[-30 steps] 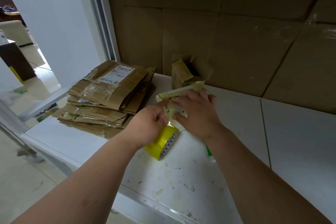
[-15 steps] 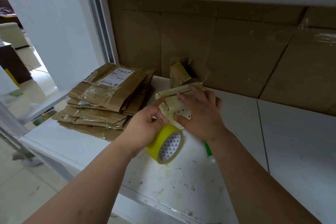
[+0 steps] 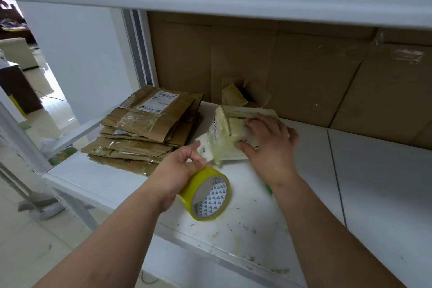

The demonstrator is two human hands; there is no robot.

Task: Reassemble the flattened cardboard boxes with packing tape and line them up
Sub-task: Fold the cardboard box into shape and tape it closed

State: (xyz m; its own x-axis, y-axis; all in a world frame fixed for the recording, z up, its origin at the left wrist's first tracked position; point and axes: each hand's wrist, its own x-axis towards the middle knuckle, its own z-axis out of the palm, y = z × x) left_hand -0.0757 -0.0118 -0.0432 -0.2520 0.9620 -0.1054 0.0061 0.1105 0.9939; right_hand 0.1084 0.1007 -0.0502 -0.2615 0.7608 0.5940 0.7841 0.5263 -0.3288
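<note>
Packing tape [image 3: 205, 194], a yellow-green roll with a grey card core printed in small triangles, hangs nearest, just off the worn white shelf [image 3: 245, 236]. The left hand [image 3: 174, 176] grasps the roll from above, thumb and forefinger pinching up near the strip that runs to the box. That strip looks thin, glossy and sticky; if the roll swings or is drawn off at an angle, it could fold on itself or land crooked, leaving the seam weak.

Just beyond, at mid-shelf, sits the small box [image 3: 236, 133], pale card thickly wrapped in yellowed tape, its near flap standing loose. The right hand [image 3: 268, 145] lies flat on top, fingers spread and pressing, clenched on nothing. Light card like this may slide or buckle if the pull outweighs the press, and the loose flap could spring open before the tape seats.

To the left lies the stack of flattened boxes [image 3: 145, 128], creased brown corrugated card with shiny tape remnants and a white label, edges uneven; a nudge from the elbow might shift it.

Farthest back, an open brown box [image 3: 236, 96] stands against a cardboard wall [image 3: 315, 72], matte and taped.
</note>
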